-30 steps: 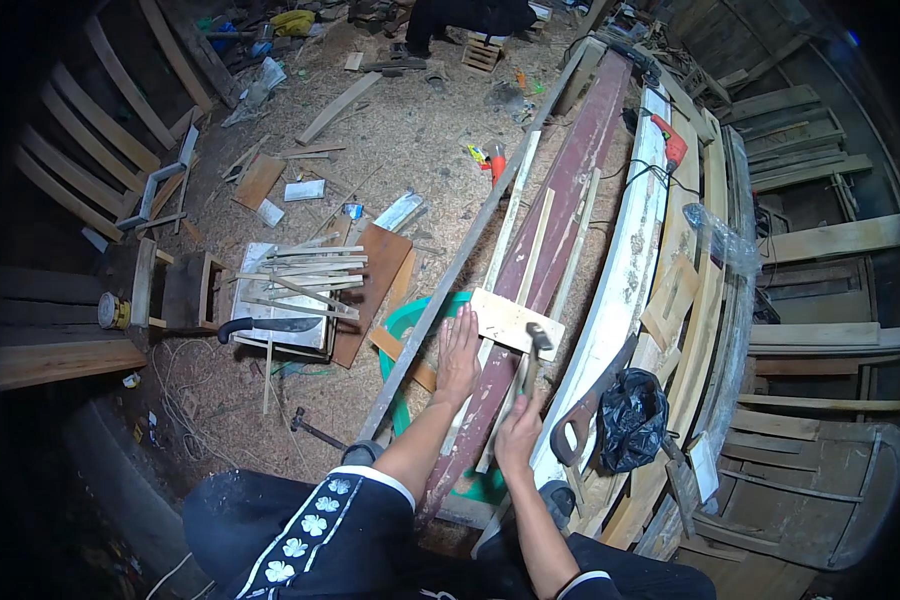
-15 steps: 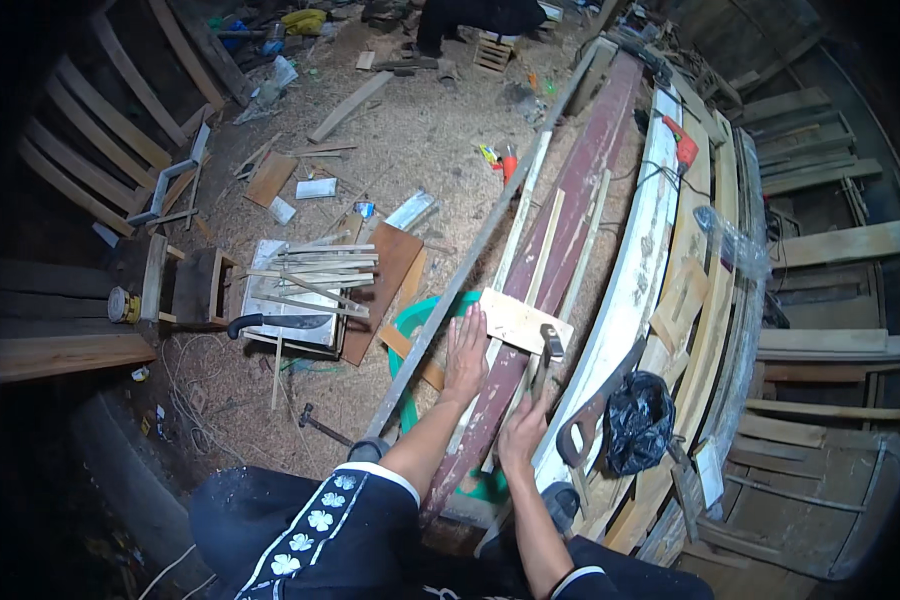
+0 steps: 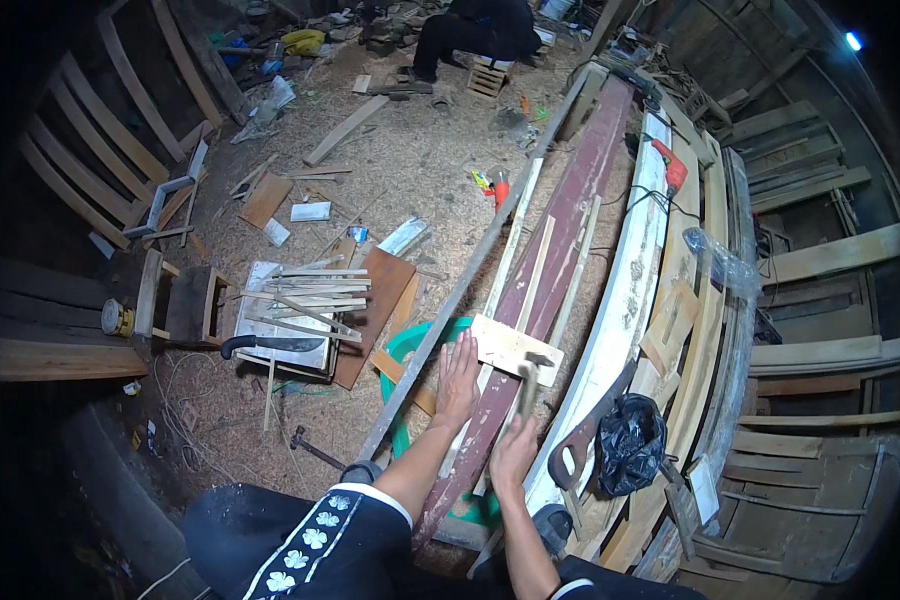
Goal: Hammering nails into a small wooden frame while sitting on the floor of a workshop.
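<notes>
Little has moved: hammer (image 3: 526,385) stays raised over the small pale board (image 3: 513,349), head near its right end. Right hand (image 3: 513,452) closed around the hammer handle. Left hand (image 3: 459,379) flat, fingers spread, pressing the board's left end where it lies across the long reddish plank (image 3: 560,245). Handsaw (image 3: 585,435) just right.

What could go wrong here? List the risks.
1. The left hand lies flat at the edge of the small board, close to the hammer in the right hand; a stray blow could hit the fingers.
2. The small board sits across narrow strips on the red plank; it may shift or split when struck.
3. A handsaw rests just right of the right hand, where a swing could snag it.
</notes>
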Available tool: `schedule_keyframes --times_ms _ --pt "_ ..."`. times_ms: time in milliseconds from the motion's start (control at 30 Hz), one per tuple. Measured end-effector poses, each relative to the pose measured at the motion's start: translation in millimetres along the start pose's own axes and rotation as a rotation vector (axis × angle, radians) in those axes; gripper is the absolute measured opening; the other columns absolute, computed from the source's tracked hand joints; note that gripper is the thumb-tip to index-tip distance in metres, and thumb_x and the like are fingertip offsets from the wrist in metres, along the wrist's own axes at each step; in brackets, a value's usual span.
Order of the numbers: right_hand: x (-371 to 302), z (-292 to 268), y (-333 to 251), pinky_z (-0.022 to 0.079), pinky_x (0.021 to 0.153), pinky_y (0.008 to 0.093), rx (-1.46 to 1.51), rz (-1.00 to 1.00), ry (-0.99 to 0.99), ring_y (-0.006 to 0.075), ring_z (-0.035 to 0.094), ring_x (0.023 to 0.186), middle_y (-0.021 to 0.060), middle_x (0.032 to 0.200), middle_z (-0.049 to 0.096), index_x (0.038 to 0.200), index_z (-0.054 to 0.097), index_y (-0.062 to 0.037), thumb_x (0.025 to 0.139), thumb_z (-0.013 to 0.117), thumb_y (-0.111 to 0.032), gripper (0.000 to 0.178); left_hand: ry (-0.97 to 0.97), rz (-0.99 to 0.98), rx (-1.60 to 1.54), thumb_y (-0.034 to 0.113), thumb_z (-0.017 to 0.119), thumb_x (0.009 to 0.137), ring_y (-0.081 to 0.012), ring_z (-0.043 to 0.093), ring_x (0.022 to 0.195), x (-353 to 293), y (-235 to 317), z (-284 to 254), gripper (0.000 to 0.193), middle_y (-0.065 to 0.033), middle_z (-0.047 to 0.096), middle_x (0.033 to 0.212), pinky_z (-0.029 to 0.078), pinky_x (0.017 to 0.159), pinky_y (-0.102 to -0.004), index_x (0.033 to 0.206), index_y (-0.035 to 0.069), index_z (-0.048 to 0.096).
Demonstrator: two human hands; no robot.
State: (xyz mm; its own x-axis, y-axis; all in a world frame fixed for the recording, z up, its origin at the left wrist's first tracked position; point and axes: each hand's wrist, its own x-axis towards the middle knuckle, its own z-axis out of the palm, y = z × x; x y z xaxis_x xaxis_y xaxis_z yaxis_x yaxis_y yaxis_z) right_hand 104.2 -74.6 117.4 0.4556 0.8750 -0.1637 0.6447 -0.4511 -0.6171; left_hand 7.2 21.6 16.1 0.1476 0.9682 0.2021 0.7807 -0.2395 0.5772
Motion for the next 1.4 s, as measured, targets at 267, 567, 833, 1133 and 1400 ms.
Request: schedule_keyframes --times_ms 267,567,833,1133,1400 --pt "-13 1 24 0.045 0.07 0.0599 -0.073 -0.089 -0.06 0.0552 0.06 0.081 0.0358 0.088 0.062 0.125 0.047 0.0031 0.103 0.05 -0.016 0.029 -0.022 0.001 -0.033 -0.006 0.044 0.083 -0.0338 0.019 0.153 -7 3 1 0.073 -0.0222 0.021 0.163 0.011 0.125 -0.0521 0.153 -0.006 0.025" --pt "14 2 37 0.047 0.061 0.0597 -0.282 -0.21 -0.084 0.0524 0.062 0.072 0.0298 0.084 0.065 0.111 0.053 0.0015 0.102 0.05 -0.018 0.022 -0.036 -0.004 -0.079 -0.008 0.042 0.083 -0.0364 0.017 0.153 -11 1 2 0.074 -0.0272 0.017 0.163 0.012 0.126 -0.0505 0.154 -0.007 0.02" --pt "16 0 58 0.05 0.068 0.0555 -0.345 -0.265 -0.143 0.0489 0.064 0.074 0.026 0.09 0.066 0.112 0.057 0.0036 0.097 0.057 -0.015 0.024 -0.001 -0.088 -0.109 -0.006 0.044 0.085 -0.0403 0.02 0.151 -8 3 5 0.071 -0.0264 0.014 0.163 0.014 0.127 -0.0481 0.153 -0.008 0.022" --pt "26 -3 68 0.048 0.061 0.0562 -0.105 -0.315 0.148 0.05 0.063 0.07 0.0276 0.081 0.064 0.108 0.054 0.0014 0.099 0.054 -0.016 0.02 -0.037 -0.032 0.005 -0.002 0.046 0.085 -0.0345 0.02 0.153 -14 7 2 0.069 -0.0241 0.023 0.162 0.009 0.125 -0.0557 0.151 -0.007 0.028" --pt "24 7 73 0.049 0.06 0.0553 -0.161 -0.474 0.083 0.0483 0.063 0.069 0.0262 0.082 0.064 0.103 0.054 0.0007 0.099 0.056 -0.022 0.023 0.016 -0.044 0.009 -0.005 0.045 0.083 -0.0354 0.02 0.153 -5 3 -1 0.071 -0.0246 0.026 0.161 0.007 0.124 -0.056 0.151 -0.01 0.027"
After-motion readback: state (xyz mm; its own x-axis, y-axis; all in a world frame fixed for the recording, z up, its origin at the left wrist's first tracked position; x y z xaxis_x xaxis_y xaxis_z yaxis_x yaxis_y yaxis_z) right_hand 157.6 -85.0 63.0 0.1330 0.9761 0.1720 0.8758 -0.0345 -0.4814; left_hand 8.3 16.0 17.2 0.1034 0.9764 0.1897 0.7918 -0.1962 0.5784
